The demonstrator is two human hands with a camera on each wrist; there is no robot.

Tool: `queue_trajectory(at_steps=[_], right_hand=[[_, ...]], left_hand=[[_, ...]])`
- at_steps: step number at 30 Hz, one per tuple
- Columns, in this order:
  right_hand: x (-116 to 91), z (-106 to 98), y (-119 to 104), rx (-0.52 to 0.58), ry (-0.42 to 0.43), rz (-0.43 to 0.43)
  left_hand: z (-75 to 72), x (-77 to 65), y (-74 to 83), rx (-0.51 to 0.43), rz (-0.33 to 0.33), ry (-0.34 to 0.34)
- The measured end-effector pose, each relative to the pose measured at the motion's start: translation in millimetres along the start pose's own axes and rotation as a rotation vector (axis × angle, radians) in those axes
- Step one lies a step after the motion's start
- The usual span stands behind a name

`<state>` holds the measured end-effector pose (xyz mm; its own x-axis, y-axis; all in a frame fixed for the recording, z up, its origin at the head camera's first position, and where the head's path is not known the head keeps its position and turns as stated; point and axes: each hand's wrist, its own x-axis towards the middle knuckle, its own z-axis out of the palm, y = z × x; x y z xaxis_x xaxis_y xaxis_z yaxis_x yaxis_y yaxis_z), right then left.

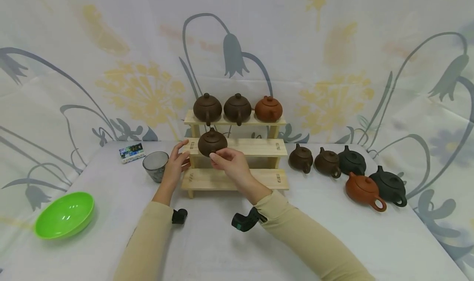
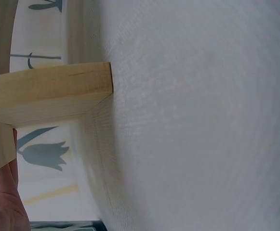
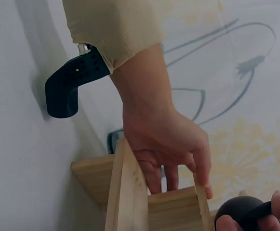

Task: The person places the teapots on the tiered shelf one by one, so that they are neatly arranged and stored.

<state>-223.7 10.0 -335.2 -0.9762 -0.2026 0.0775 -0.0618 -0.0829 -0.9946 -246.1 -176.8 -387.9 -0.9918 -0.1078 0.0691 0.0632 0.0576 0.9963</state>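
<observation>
The right hand (image 1: 236, 168) pinches a brown teapot (image 1: 212, 141) by its near side, at the left end of the middle shelf (image 1: 255, 147); I can't tell if it touches down. The left hand (image 1: 176, 165) is loosely open, fingers against that end, maybe for steadying. Three teapots (image 1: 237, 107) sit above, seemingly for show. The small box (image 1: 132, 153) has print too tiny to read.

Dark brown lidded teapot (image 1: 212, 141), upright, handheld, by middle tier (image 1: 255, 147) of wooden stand (image 1: 211, 180)
</observation>
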Motion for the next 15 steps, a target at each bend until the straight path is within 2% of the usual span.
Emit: queue_trajectory(at_steps=[7, 15], right_hand=[[5.4, 6.5, 0.7, -0.049, 0.011, 0.011], [7.7, 4.8, 2.7, -0.091, -0.038, 0.009]], left_hand=[[-0.3, 0.9, -1.8, 0.009, 0.002, 0.01], [0.3, 1.0, -1.5, 0.003, 0.01, 0.006]])
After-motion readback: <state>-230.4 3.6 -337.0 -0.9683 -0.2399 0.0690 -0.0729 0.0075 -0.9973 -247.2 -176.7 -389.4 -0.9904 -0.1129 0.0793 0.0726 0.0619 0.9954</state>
